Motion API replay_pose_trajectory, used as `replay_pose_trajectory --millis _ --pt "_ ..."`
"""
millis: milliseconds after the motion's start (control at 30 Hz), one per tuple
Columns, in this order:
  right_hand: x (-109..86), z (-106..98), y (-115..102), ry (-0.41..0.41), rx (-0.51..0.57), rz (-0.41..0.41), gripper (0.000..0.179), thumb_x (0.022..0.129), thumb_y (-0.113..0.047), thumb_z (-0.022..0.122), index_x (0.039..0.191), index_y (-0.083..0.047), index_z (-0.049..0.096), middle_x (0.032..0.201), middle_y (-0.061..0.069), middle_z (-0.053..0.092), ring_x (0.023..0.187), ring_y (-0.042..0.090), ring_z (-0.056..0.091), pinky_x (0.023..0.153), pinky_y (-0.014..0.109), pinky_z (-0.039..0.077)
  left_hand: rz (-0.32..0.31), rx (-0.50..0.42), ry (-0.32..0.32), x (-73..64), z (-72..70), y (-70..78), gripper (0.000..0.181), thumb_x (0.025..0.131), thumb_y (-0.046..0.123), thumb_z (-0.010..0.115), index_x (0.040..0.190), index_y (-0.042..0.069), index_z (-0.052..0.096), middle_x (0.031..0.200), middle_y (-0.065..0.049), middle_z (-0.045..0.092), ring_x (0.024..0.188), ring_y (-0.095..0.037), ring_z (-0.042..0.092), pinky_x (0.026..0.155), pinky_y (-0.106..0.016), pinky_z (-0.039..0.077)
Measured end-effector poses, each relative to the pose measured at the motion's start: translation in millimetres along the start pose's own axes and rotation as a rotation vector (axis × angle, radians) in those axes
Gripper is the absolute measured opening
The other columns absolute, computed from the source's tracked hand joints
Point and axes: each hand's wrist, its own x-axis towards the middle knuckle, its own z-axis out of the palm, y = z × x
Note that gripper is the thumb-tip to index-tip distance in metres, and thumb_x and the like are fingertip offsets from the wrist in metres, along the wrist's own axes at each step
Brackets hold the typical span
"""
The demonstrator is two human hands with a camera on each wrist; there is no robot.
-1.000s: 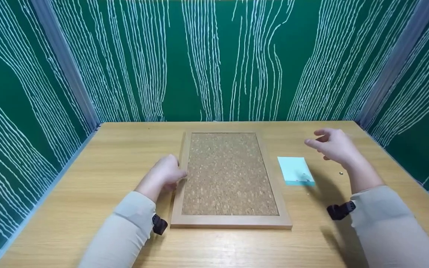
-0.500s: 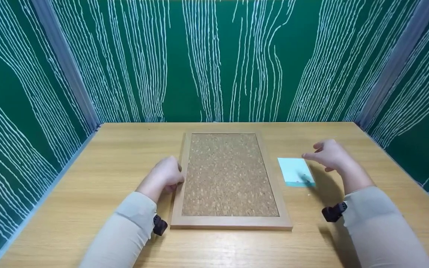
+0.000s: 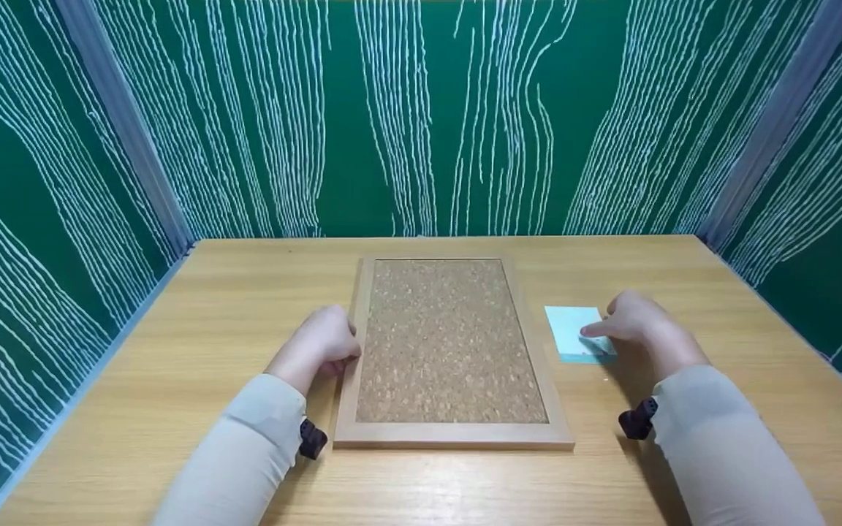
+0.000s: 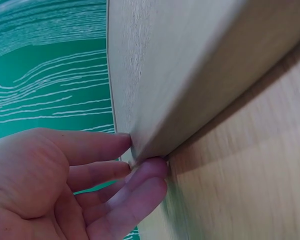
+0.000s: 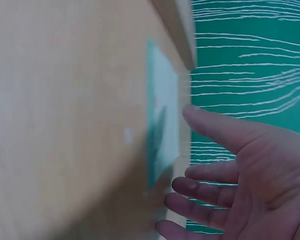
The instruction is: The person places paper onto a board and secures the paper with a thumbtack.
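Note:
A corkboard (image 3: 450, 340) in a pale wooden frame lies flat, longer side running away from me. My left hand (image 3: 322, 337) holds its left edge. In the left wrist view, the thumb and fingers of that left hand (image 4: 80, 185) meet around the frame's edge (image 4: 190, 95). To the board's right lies a light blue pad of sticky notes (image 3: 571, 325), with small marks near its front edge. My right hand (image 3: 636, 318) is over the pad's right side, thumb pointing across it. Seen from the right wrist, the fingers of this right hand (image 5: 240, 175) are loosely spread beside the pad (image 5: 165, 110), holding nothing.
Everything lies on a light wooden table (image 3: 450, 486). Green panels (image 3: 362, 124) with white wavy lines enclose its back and sides. A tiny pale speck (image 3: 606, 379) lies just in front of the pad. The right hand's shadow falls across the table.
My right hand has come down and left, from beyond the pad's right side to over it. A small thing on the table right of the pad is now hidden. The left hand stays at the board.

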Motion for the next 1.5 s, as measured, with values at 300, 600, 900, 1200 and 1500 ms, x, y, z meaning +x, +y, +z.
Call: replay_pose_trajectory --millis 300,600,900,1200,1500 --pt "0.7 4.9 -6.7 -0.017 -0.023 0.038 0.067 0.081 -0.046 0.084 0.117 0.006 0.062 0.103 0.018 0.065 0.092 0.034 0.057 0.082 0.047 0.049 -0.012 0.0 -0.021 2.2 -1.7 1.4 0.023 0.082 -0.005 0.065 0.061 0.003 0.061 0.064 -0.016 0.068 0.053 -0.024 0.068 0.051 -0.038 0.058" --pt "3.0 6.3 -8.8 -0.022 -0.082 0.021 0.05 0.084 -0.042 0.083 0.106 0.002 0.072 0.092 0.012 0.067 0.085 0.03 0.058 0.076 0.042 0.048 -0.006 0.01 -0.035 2.3 -1.2 -1.0 0.02 0.083 -0.005 0.065 0.065 0.002 0.064 0.064 -0.016 0.068 0.052 -0.023 0.067 0.05 -0.037 0.057" --pt "4.0 5.4 -6.9 -0.01 -0.144 -0.014 0.054 0.085 -0.043 0.081 0.109 0.004 0.074 0.095 0.014 0.07 0.083 0.03 0.059 0.074 0.043 0.048 -0.004 -0.026 -0.03 3.5 -0.6 -0.6 0.026 0.083 -0.007 0.065 0.059 0.003 0.059 0.059 -0.013 0.064 0.046 -0.019 0.06 0.042 -0.031 0.049" --pt "2.7 5.8 -5.5 -0.019 -0.119 -0.005 0.059 0.085 -0.042 0.081 0.117 0.006 0.071 0.105 0.02 0.069 0.089 0.033 0.059 0.08 0.047 0.049 -0.013 -0.017 -0.028 2.6 -0.6 1.0 0.027 0.082 -0.006 0.066 0.058 0.004 0.058 0.059 -0.014 0.065 0.044 -0.019 0.059 0.04 -0.029 0.047" --pt "5.5 7.0 -7.7 -0.029 -0.063 -0.003 0.066 0.086 -0.038 0.081 0.125 0.012 0.061 0.108 0.024 0.066 0.094 0.036 0.058 0.085 0.051 0.049 -0.005 0.004 -0.034 3.2 -1.7 0.8 0.027 0.082 -0.005 0.065 0.058 0.003 0.059 0.062 -0.018 0.067 0.045 -0.02 0.062 0.041 -0.032 0.051"
